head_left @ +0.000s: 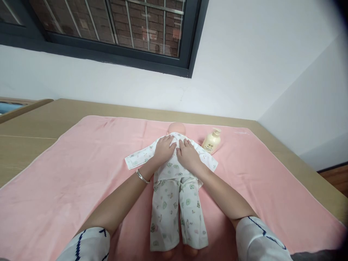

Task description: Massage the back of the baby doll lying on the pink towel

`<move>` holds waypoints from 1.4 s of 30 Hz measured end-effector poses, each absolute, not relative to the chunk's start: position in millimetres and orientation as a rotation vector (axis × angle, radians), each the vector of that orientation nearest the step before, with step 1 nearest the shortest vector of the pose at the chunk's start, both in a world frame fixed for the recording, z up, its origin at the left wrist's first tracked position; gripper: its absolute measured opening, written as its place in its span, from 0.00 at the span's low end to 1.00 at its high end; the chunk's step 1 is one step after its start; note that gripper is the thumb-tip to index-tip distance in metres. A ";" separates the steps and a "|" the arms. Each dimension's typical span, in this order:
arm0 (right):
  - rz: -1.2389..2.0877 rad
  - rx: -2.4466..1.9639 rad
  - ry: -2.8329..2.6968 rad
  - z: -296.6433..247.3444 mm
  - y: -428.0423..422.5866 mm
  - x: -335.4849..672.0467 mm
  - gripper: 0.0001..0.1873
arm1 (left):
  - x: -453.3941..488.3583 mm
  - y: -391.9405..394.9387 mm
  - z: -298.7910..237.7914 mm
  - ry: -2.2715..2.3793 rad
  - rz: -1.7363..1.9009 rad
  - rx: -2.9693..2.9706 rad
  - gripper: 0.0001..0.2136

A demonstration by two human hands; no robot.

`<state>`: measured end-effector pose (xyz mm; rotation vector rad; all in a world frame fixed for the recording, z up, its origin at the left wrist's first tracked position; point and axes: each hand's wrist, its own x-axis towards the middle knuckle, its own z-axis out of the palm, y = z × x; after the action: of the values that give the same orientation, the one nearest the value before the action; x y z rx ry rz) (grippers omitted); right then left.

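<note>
A baby doll (pixel 176 128) lies stretched out on a pink blanket (pixel 67 181), its bald head away from me and no face showing. It wears a white printed long-sleeved top (pixel 167 174) and matching trousers (pixel 165 214), with the feet just showing at the bottom. My left hand (pixel 164 148) rests flat on the upper left of the top, fingers stretched out. Beside it, my right hand (pixel 188 155) lies open on the upper right of the same top. Neither hand grasps anything. The doll's sleeves spread out to both sides.
A cream pump bottle (pixel 211 141) stands tilted-looking near the doll's right-hand sleeve. The blanket covers a wooden surface (pixel 35 145) that ends at a white wall (pixel 231 72). A dark-framed window (pixel 189 47) is above.
</note>
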<state>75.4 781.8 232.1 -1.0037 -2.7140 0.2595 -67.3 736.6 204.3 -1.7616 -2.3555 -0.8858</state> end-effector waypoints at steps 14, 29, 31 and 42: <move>0.232 -1.000 -2.726 240.0 780.7 78.5 0.27 | -48.6 720.3 219.4 -2.229 -0.497 -1.874 0.20; 0.369 -0.862 -2.733 230.4 818.8 79.7 0.28 | -41.2 721.1 214.3 -2.347 -0.735 -1.887 0.24; 0.273 -0.932 -2.716 230.7 803.8 78.2 0.27 | -49.1 725.4 212.0 -2.375 -0.800 -1.865 0.24; 0.294 -0.897 -2.693 230.0 798.1 77.4 0.28 | -55.8 734.2 191.4 -2.322 -0.886 -1.669 0.23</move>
<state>77.4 798.1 230.0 -0.8972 -2.6932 0.2942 -55.8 734.2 191.4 -1.6691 -2.3218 -0.8860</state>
